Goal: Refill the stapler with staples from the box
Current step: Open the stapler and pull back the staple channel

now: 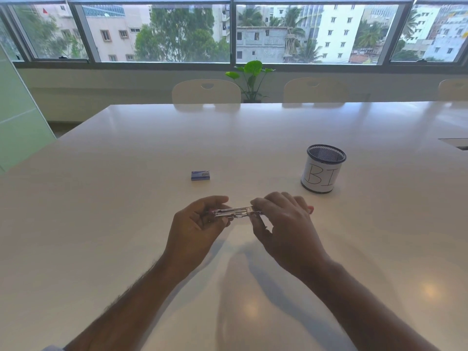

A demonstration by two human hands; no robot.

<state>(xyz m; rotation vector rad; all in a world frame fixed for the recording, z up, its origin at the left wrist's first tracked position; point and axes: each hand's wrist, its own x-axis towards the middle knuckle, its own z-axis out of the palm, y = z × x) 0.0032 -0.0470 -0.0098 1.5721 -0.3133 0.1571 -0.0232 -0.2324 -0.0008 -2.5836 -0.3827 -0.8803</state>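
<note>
A small silver metal stapler (236, 213) with a pink part showing at each end is held level just above the white table (126, 198), between both hands. My left hand (196, 228) grips its left end with curled fingers. My right hand (281, 224) pinches its right end from above, covering that end. A small blue staple box (200, 175) lies closed on the table, beyond the hands and a little to the left, touched by neither hand.
A black mesh pen cup (322, 168) wrapped in white paper with handwritten letters stands to the right, beyond my right hand. Chairs (206, 91) line the table's far edge. A cable cutout (455, 143) sits at the far right.
</note>
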